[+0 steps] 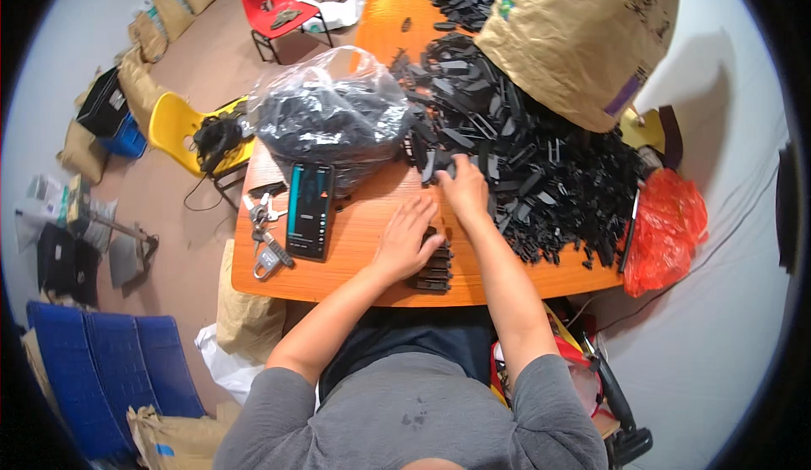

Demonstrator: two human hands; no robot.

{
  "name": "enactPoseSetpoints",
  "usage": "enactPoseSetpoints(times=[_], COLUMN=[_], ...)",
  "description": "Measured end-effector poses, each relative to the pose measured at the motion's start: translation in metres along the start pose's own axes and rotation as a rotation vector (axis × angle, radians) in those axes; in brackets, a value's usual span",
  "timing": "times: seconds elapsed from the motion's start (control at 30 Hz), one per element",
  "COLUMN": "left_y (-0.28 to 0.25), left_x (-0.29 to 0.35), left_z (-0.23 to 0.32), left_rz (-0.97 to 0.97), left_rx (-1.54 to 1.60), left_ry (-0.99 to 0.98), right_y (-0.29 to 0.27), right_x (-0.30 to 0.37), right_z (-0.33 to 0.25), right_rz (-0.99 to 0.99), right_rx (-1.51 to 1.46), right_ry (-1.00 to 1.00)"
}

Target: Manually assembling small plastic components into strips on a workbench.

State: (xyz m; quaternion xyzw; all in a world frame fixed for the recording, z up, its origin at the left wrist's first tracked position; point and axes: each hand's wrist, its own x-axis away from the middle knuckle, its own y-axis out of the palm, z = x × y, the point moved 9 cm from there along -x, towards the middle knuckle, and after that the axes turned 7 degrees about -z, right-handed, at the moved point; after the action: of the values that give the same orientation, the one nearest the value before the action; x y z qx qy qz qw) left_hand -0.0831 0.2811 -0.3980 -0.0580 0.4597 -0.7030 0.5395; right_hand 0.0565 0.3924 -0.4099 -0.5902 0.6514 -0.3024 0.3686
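My left hand (407, 238) lies on the orange wooden table with its fingers stretched out, its thumb beside a short row of black plastic pieces (433, 271) near the front edge. My right hand (464, 190) is at the near left edge of a big heap of loose black plastic parts (549, 174). Its thumb and fingers are closed around a dark plastic piece (444, 162), which they partly hide. Long flat parts lie in the upper heap, smaller ones in the lower right.
A clear plastic bag of black parts (329, 115), a lit phone (309, 212) and keys with a padlock (269, 257) are on the left. A large brown paper sack (583, 39) stands behind the heap; a red plastic bag (667, 229) hangs at the right edge. Chairs stand beyond.
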Motion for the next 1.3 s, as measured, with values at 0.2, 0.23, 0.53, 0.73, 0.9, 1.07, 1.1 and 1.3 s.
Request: enactPoseSetpoints(times=[0.2, 0.23, 0.53, 0.73, 0.9, 1.07, 1.1, 1.3], left_y=[-0.011, -0.012, -0.007, -0.045, -0.046, -0.043, -0.04, -0.036], left_x=[-0.051, -0.062, -0.061, -0.028, -0.028, -0.019, -0.018, -0.02], left_z=[-0.071, -0.068, -0.087, -0.089, -0.065, -0.063, -0.064, -0.061], left_rz=[0.101, 0.137, -0.03, 0.074, 0.1, 0.057, 0.002, -0.343], left_rx=[-0.023, -0.095, -0.118, -0.047, 0.015, 0.064, 0.089, -0.041], left_ry=[-0.427, -0.405, -0.455, -0.479, -0.394, -0.283, -0.309, -0.331], right_y=[-0.008, 0.01, -0.006, 0.003, -0.007, -0.009, -0.011, -0.007], right_x=[0.047, 0.055, 0.068, 0.058, 0.066, 0.075, 0.077, 0.085], right_z=[0.011, 0.024, 0.018, -0.003, 0.004, 0.009, 0.009, 0.014], right_rz=[-0.049, -0.152, -0.09, -0.184, -0.159, -0.129, -0.112, -0.163], right_rx=[-0.337, -0.467, -0.025, -0.026, 0.055, 0.016, 0.009, -0.007], right_ry=[0.216, 0.277, 0.111, 0.012, -0.028, -0.057, -0.057, -0.048])
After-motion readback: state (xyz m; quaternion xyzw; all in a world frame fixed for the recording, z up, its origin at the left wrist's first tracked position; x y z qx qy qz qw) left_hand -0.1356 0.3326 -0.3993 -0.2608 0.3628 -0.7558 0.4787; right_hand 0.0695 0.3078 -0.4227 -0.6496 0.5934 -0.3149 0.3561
